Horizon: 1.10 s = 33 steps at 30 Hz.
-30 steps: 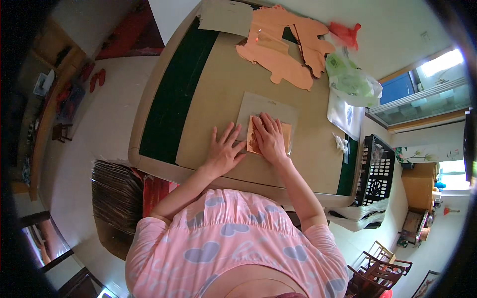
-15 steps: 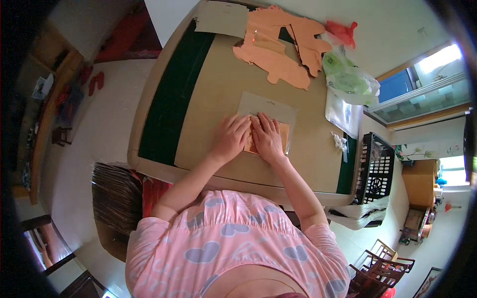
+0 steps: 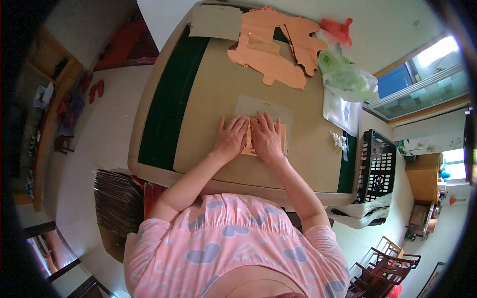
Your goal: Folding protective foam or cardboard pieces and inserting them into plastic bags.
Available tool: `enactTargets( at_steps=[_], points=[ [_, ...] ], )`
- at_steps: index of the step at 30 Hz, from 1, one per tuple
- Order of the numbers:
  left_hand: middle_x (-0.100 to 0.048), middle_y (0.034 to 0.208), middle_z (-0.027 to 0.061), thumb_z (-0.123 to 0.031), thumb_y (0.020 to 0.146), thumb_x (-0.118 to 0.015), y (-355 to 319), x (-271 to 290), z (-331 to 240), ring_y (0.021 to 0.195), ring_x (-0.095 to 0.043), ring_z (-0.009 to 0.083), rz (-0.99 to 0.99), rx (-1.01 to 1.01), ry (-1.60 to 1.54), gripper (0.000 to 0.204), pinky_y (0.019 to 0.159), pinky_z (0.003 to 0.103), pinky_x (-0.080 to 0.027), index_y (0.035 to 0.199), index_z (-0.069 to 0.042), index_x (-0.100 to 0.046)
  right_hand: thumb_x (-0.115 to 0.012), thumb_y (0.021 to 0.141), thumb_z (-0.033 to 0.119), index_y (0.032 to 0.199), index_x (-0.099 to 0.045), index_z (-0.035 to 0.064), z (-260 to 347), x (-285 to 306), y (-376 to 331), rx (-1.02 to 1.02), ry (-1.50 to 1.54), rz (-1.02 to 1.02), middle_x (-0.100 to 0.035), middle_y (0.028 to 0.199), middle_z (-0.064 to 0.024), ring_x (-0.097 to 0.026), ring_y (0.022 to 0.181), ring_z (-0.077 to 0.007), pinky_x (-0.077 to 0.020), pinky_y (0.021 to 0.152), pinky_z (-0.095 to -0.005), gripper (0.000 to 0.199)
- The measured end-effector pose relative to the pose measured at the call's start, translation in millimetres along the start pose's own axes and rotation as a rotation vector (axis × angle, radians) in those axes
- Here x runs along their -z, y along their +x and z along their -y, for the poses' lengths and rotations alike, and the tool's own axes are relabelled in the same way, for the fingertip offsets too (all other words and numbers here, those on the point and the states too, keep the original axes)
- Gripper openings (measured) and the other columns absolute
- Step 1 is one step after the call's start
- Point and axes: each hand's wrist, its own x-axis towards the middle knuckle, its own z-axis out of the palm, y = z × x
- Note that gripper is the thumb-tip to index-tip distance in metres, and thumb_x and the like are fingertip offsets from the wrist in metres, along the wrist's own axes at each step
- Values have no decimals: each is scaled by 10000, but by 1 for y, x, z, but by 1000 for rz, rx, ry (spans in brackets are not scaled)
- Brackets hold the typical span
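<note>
Both hands lie side by side, fingers stretched out, on a shiny orange foil-like piece (image 3: 249,144) in the middle of the table. My left hand (image 3: 230,137) covers its left part, with the fingers slightly spread. My right hand (image 3: 267,138) lies flat over its middle and right part. Neither hand grips anything. Under the orange piece is a pale, grey-looking flat sheet (image 3: 247,104), whose far edge shows beyond my fingertips. Most of the orange piece is hidden by the hands, so its exact shape cannot be made out.
Orange cut-out sheets (image 3: 271,64) lie at the far side beside a grey card (image 3: 214,23). At the right are a green-white plastic bag (image 3: 348,77), clear plastic sleeves (image 3: 340,114), a small white bundle (image 3: 338,140) and a black crate (image 3: 380,169). Stacked cardboard (image 3: 117,201) stands at left.
My left hand has shifted slightly toward me, its fingers a little more spread. My right hand stays flat on the orange piece. The whole view has turned slightly.
</note>
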Motion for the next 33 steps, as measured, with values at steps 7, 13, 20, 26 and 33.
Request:
enactTargets(
  at_steps=[7,13,20,26,33],
  points=[
    [-500,1328,106,-215,863,-571,0,-3,0,1291,-420,259,-2,0,39,456,1065,607,-264,1273,-22,-519,-567,866,148,1259,-569,153,-16,17,-17,-133,-139,-24,-412,1437,-137,-355,1357,-335,-198,1102,-624,393],
    [-492,1328,97,-230,867,-566,1,-1,-1,1291,-415,264,10,14,23,456,1070,594,-272,1273,-30,-517,-552,897,213,1278,-576,252,-47,28,-41,-257,-207,-33,-410,1438,-136,-352,1359,-327,-216,1105,-609,384],
    [-489,1340,102,-233,873,-561,0,1,-1,1293,-410,271,27,-10,44,458,1072,589,-273,1277,-23,-515,-534,925,196,1277,-586,194,-57,27,-50,-311,-78,-61,-443,1420,-142,-364,1353,-326,-246,1093,-593,356],
    [-488,1346,102,-223,877,-556,1,-5,2,1291,-415,275,-5,-2,-2,448,1070,584,-279,1276,-23,-516,-571,903,233,1270,-577,175,-66,22,-56,-289,-29,-118,-464,1398,-144,-379,1337,-332,-252,1092,-587,372],
    [-492,1346,95,-214,879,-561,-2,-11,3,1285,-423,275,-16,7,15,448,1065,587,-286,1289,-43,-507,-740,741,285,1384,-424,150,-45,46,-98,-177,223,-53,-353,1468,-159,-294,1379,-355,-220,1120,-569,729]
  ],
)
